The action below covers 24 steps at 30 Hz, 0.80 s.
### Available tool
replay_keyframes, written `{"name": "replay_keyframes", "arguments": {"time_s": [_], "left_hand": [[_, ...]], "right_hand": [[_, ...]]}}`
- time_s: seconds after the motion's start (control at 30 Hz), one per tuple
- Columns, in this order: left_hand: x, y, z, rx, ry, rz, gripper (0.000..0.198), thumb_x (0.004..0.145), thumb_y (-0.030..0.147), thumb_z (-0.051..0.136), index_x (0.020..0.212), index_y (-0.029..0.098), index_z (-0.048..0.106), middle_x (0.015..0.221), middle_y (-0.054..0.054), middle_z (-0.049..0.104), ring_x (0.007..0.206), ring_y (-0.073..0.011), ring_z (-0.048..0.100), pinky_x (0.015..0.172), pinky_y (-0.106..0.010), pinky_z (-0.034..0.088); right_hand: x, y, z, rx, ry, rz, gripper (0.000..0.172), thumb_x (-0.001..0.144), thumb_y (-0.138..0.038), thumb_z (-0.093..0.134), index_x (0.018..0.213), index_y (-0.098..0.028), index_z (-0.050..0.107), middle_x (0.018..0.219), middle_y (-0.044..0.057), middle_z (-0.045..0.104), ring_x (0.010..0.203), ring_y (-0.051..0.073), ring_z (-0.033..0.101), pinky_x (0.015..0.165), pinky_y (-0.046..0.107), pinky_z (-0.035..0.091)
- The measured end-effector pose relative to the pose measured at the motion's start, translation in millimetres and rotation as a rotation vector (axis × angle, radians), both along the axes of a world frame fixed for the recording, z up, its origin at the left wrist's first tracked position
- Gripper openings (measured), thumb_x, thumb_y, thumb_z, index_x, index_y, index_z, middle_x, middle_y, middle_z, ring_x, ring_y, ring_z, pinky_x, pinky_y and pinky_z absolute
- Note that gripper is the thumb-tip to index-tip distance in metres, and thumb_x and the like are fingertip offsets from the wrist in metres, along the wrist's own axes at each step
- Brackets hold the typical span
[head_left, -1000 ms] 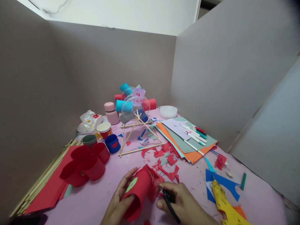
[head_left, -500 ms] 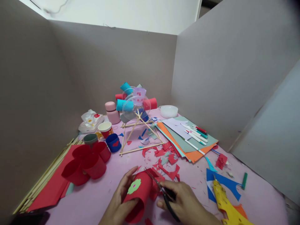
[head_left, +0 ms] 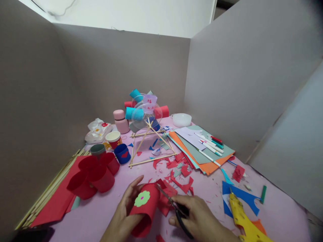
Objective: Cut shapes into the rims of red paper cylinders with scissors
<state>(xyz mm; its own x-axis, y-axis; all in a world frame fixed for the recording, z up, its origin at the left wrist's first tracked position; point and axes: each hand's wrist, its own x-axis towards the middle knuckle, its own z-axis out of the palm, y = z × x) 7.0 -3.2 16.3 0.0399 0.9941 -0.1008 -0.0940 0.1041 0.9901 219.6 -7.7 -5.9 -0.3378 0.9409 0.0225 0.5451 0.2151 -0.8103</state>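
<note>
My left hand (head_left: 126,208) is wrapped round a red paper-covered cup (head_left: 150,210), thumb at its open end and fingers behind it. The cup lies tilted, its opening toward me, with a green flower (head_left: 142,198) with a pink centre on its side. Closed on the handles of black scissors (head_left: 181,218), my right hand (head_left: 198,215) is just right of the cup. The scissor blades reach to the cup's far end, by red paper there. Whether they touch the paper is hard to tell. Red scraps (head_left: 183,183) lie beyond the hands.
Red cups (head_left: 101,178) and a blue cup (head_left: 122,153) stand left. A stick frame (head_left: 152,159) is ahead, before a wheel of cups (head_left: 148,111). Coloured sheets (head_left: 209,168) with markers (head_left: 210,148) lie right, a yellow glue gun (head_left: 241,215) nearer. Partitions surround the table.
My left hand and the red cup have shifted slightly left, and the cup has turned so the flower faces up more fully. My right hand with the scissors has barely moved.
</note>
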Motion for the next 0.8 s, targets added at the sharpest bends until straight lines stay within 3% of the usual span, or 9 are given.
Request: {"name": "replay_keyframes", "arguments": {"time_s": [0.2,0.5,0.8], "left_hand": [[6,-3,2.2,-0.020,0.003,-0.066,0.074,0.049,0.017,0.061,0.122,0.024,0.047,0.101,-0.005,0.068,0.090,-0.0276,0.063,0.072,-0.032,0.046],[11,-7,5.7,0.005,0.047,-0.091,0.075,0.051,0.018,0.059,0.124,0.020,0.039,0.106,-0.008,0.065,0.101,-0.0300,0.059,0.083,-0.035,0.041],[6,-5,-1.6,0.020,0.050,-0.124,0.077,0.055,0.025,0.061,0.128,0.020,0.036,0.112,-0.011,0.063,0.106,-0.0333,0.056,0.083,-0.037,0.041]], "right_hand": [[-1,0,-1.7,0.031,-0.021,0.000,0.011,0.070,-0.032,0.068,0.073,-0.022,0.064,0.060,-0.006,0.052,0.054,0.012,0.040,0.051,0.020,0.027],[0,0,4.4,0.029,-0.053,-0.005,0.011,0.067,-0.024,0.070,0.077,-0.024,0.065,0.064,-0.006,0.058,0.058,0.012,0.044,0.054,0.020,0.028],[2,0,2.3,0.026,-0.060,0.002,0.012,0.068,-0.029,0.071,0.067,-0.021,0.062,0.054,-0.008,0.040,0.052,0.010,0.033,0.050,0.020,0.024]]}}
